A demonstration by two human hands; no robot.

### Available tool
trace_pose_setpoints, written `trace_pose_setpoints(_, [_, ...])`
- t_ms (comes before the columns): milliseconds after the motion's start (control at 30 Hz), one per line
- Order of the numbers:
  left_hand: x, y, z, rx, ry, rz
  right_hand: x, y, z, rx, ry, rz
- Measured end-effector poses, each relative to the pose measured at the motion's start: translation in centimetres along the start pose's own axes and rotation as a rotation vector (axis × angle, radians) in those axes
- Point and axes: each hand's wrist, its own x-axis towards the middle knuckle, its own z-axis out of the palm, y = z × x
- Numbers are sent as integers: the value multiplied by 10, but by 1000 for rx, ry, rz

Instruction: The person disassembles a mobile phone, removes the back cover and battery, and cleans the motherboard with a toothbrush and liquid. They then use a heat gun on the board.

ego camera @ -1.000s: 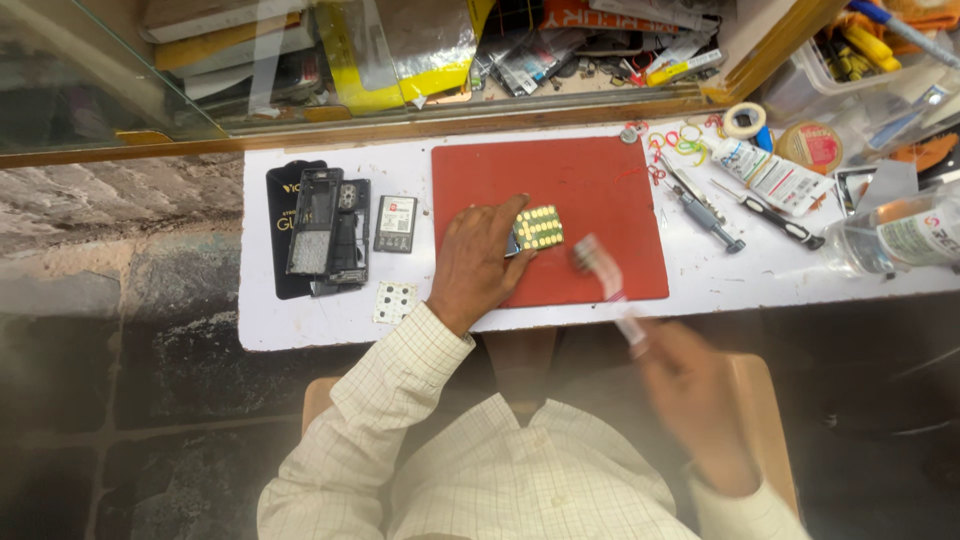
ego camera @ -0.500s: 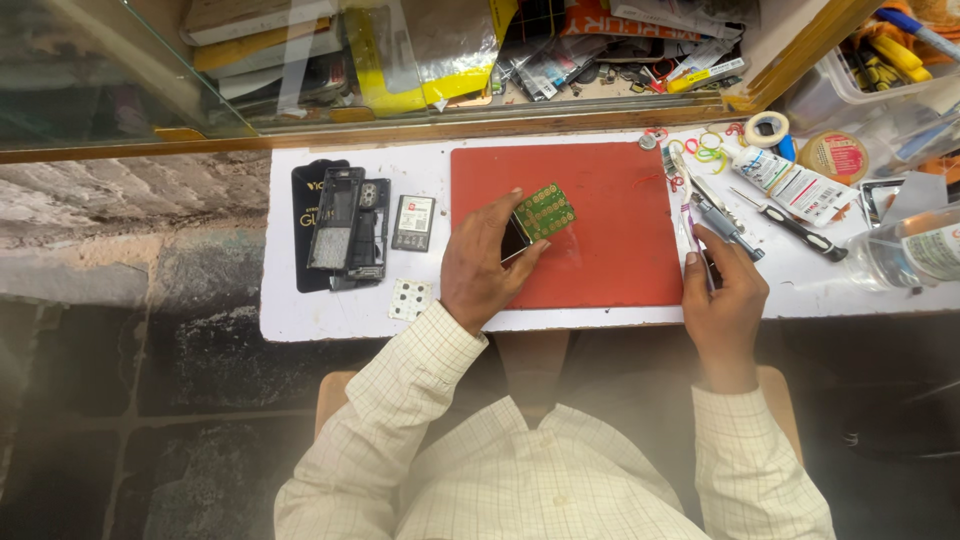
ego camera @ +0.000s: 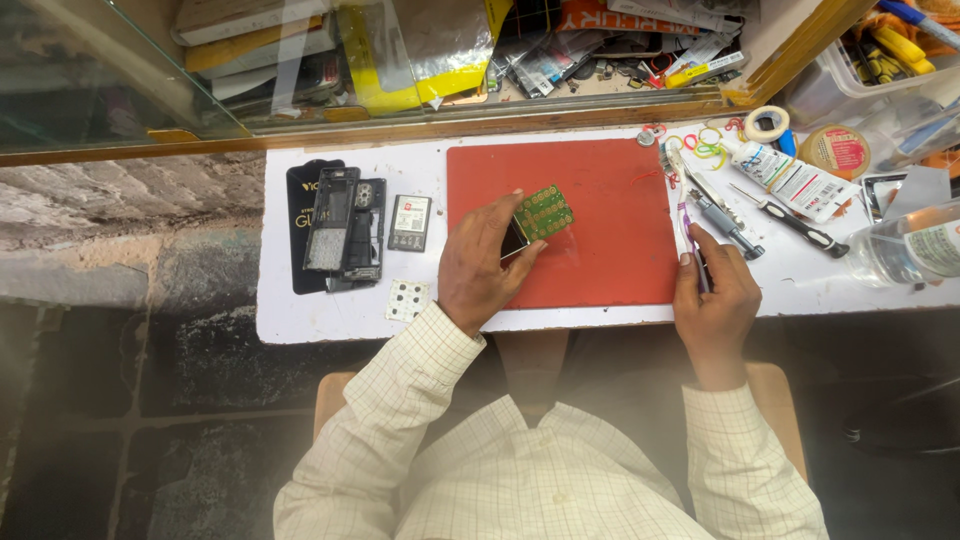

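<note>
My left hand (ego camera: 484, 264) holds a small green circuit board (ego camera: 543, 211) tilted above the red work mat (ego camera: 600, 190), fingers pinching its lower edge. My right hand (ego camera: 712, 293) rests at the mat's right edge and grips a thin purple-handled tool (ego camera: 690, 235) that points away from me. Both sleeves are pale checked fabric.
A dismantled black phone frame (ego camera: 345, 225), a small battery (ego camera: 410, 222) and a white keypad sheet (ego camera: 407, 299) lie left on the white tabletop (ego camera: 330, 320). Screwdrivers (ego camera: 725, 220), rubber bands, a white tube (ego camera: 785, 175), tape rolls and a clear bottle (ego camera: 915, 250) crowd the right. A glass case stands behind.
My right hand came up from my lap to the mat's right edge and took hold of the thin tool. The left hand tilted the board slightly.
</note>
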Motion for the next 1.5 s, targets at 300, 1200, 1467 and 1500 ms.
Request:
trace_pose_setpoints(300, [1, 2, 3, 75, -131, -43, -1, -3, 2, -108, 4, -26])
trace_pose_setpoints(1200, [0, 3, 7, 75, -248, -9, 79, 5, 48, -224, -169, -120])
trace_pose_setpoints(1467, [0, 4, 3, 43, -249, -23, 66, -14, 12, 137, -20, -114])
trace_pose_setpoints(1500, [1, 4, 4, 29, -251, -16, 66, -17, -9, 187, 9, -88])
